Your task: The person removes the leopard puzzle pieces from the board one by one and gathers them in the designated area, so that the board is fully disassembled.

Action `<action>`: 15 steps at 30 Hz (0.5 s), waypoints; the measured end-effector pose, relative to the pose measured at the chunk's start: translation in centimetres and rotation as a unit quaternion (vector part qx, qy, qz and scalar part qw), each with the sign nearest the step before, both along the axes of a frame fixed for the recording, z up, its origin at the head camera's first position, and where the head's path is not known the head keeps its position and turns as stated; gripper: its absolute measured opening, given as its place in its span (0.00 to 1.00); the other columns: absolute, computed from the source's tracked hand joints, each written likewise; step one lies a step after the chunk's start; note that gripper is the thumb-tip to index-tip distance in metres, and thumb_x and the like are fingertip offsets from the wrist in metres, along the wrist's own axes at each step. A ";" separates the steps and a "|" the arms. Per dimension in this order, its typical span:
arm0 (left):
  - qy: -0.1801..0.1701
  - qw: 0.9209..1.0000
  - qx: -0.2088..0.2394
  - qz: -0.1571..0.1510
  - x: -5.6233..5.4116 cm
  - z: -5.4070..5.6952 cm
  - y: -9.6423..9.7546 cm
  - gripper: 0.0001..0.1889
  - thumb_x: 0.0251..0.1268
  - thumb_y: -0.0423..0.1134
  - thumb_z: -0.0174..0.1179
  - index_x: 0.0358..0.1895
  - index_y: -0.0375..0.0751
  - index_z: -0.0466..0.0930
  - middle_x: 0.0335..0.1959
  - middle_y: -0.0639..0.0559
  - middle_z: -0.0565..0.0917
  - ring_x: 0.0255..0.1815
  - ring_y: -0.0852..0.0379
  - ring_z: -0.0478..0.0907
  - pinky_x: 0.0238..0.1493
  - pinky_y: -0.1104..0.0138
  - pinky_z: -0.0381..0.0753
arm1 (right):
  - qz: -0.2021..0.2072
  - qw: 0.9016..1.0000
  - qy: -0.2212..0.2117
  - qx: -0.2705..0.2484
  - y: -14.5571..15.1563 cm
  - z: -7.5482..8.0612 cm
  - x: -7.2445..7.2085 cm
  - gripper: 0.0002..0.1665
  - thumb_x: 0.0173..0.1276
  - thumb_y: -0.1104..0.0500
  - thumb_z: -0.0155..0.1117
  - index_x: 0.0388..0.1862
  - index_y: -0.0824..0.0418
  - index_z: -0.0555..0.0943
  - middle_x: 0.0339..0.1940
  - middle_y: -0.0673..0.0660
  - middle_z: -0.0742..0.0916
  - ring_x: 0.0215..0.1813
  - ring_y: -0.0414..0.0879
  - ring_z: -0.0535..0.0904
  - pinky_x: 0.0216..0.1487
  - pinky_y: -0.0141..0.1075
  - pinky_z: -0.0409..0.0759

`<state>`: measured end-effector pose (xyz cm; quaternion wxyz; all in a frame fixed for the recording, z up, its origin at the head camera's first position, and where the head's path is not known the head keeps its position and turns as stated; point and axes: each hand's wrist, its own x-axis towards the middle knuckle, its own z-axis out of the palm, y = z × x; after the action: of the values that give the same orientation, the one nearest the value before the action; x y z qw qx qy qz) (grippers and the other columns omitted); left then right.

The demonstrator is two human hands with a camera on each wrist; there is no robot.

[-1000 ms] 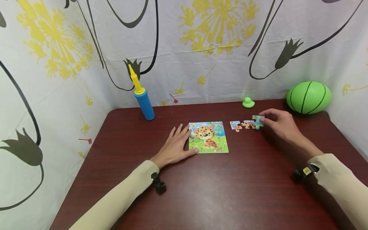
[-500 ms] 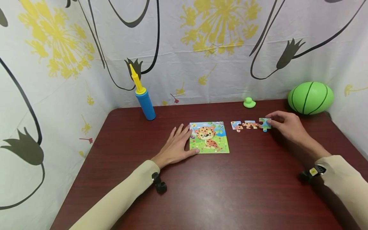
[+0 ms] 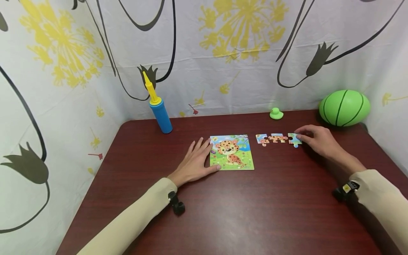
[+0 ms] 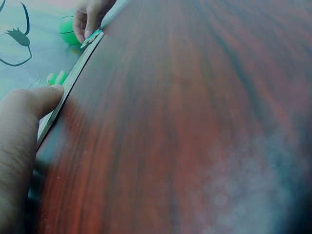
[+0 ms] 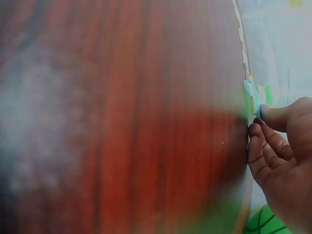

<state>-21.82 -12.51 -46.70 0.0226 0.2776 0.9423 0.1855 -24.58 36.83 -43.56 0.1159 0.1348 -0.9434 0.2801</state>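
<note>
My left hand lies with fingers spread, fingertips and thumb touching the left side of a square leopard picture puzzle on the table. Its thumb rests on the puzzle's edge in the left wrist view. Right of the board, my right hand pinches a blue-and-green jigsaw piece between thumb and fingers. That piece tilts up a little from the table in the right wrist view. Just left of it lie a spotted jigsaw piece and another loose jigsaw piece.
A green rubber duck sits at the table's back edge, behind the loose pieces. The green ball occupies the back right corner. At the back left stands a blue-and-yellow hand pump. Patterned cloth hangs behind the table.
My right hand has moved right and slightly nearer with the blue-and-green jigsaw piece. A gap now separates it from the spotted piece, and its knob points downward. My left hand stays still.
</note>
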 end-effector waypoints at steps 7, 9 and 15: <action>-0.001 1.000 0.002 0.001 0.0 0.0 0.0 0.55 0.72 0.78 0.55 0.91 0.45 0.55 0.94 0.50 0.47 0.94 0.43 0.37 0.90 0.44 0.32 | 0.021 0.999 0.020 0.029 -0.1 -0.1 -0.7 0.07 0.77 0.65 0.73 0.51 0.63 0.92 0.49 0.63 0.92 0.43 0.42 0.80 0.42 0.28 0.72; 0.000 1.000 0.002 0.001 0.0 0.0 0.0 0.55 0.72 0.77 0.54 0.91 0.45 0.55 0.94 0.50 0.47 0.94 0.43 0.37 0.90 0.44 0.31 | 0.023 0.999 0.022 0.035 -0.1 -0.1 -0.9 0.07 0.77 0.66 0.73 0.51 0.64 0.92 0.48 0.63 0.92 0.44 0.44 0.81 0.42 0.28 0.72; -0.002 1.000 0.004 0.001 0.0 0.0 0.0 0.56 0.72 0.77 0.55 0.91 0.45 0.54 0.94 0.50 0.47 0.94 0.44 0.36 0.90 0.45 0.31 | 0.020 0.999 0.016 0.033 -0.1 -0.1 -1.2 0.07 0.77 0.67 0.73 0.51 0.65 0.92 0.47 0.62 0.92 0.43 0.45 0.81 0.42 0.29 0.73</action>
<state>-21.81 -12.55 -46.72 0.0230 0.2768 0.9417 0.1899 -25.77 36.69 -43.66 0.1211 0.1616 -0.9472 0.2491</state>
